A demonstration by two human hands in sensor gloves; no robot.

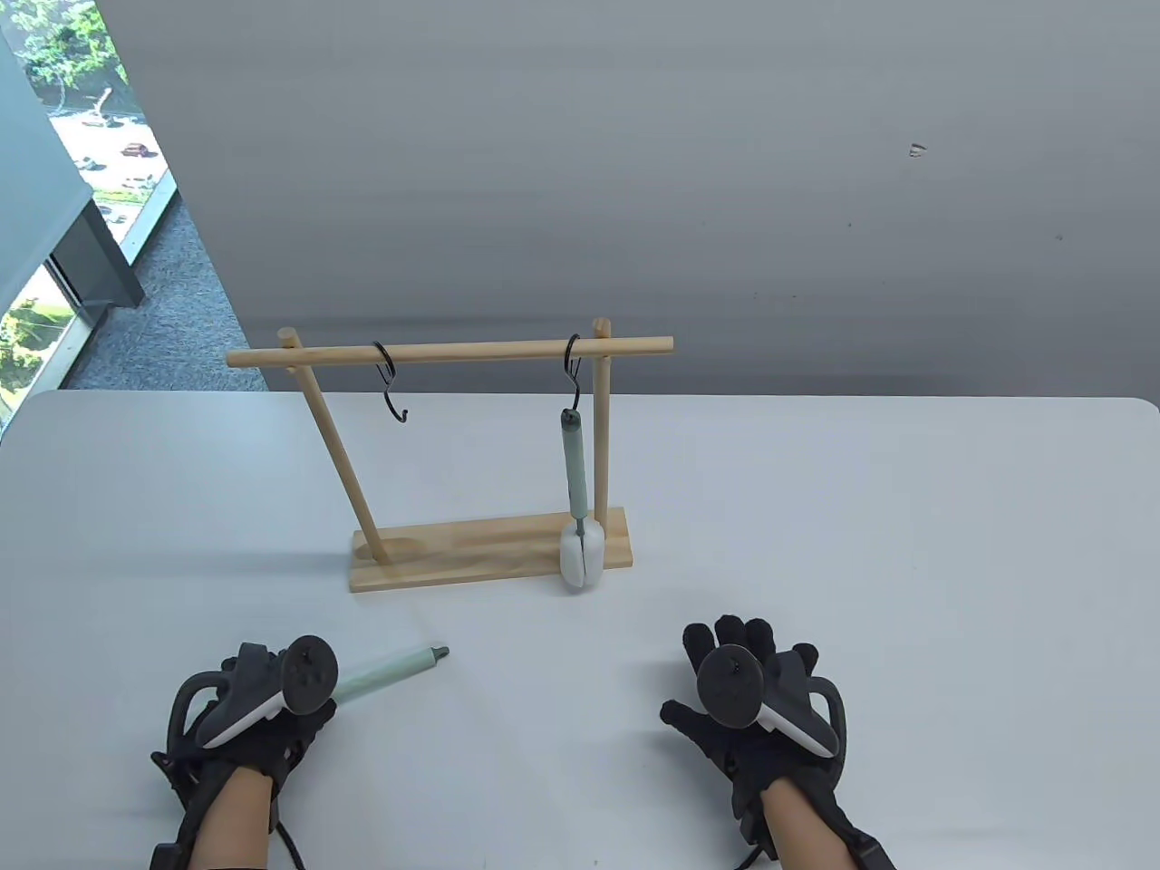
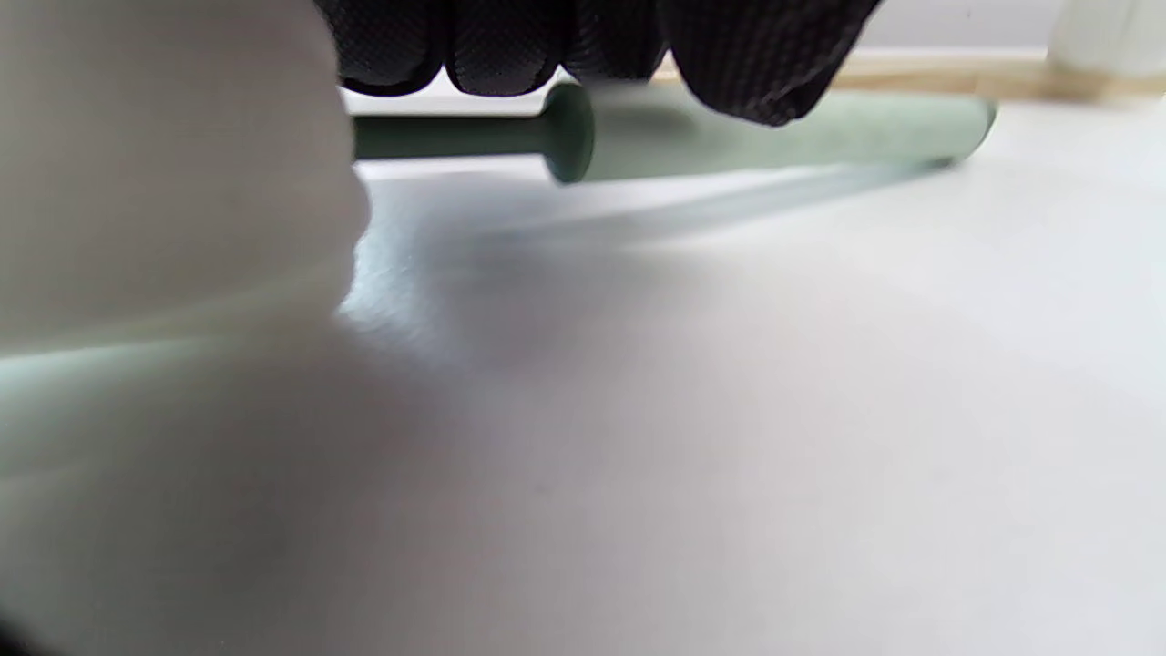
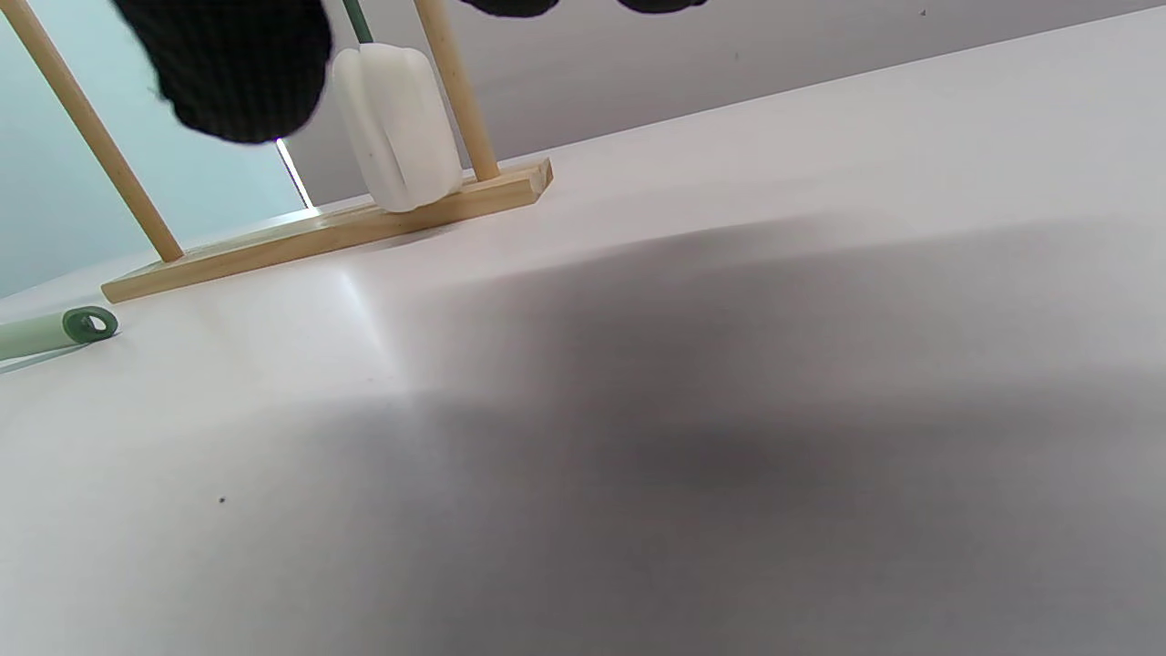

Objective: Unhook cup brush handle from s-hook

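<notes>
A pale-green cup brush with white sponge head [image 1: 576,489] hangs from the right black wire s-hook [image 1: 573,362] on the wooden dowel rack [image 1: 471,544]. My right hand [image 1: 752,689] rests flat on the table, fingers spread, holding nothing, near enough to reach it. My left hand [image 1: 263,698] covers a second green brush [image 1: 390,671] lying on the white table [image 1: 906,562]; whether it grips, I cannot tell.

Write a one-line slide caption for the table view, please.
One cup brush hangs from the right S-hook; a second brush lies under the left hand.
</notes>
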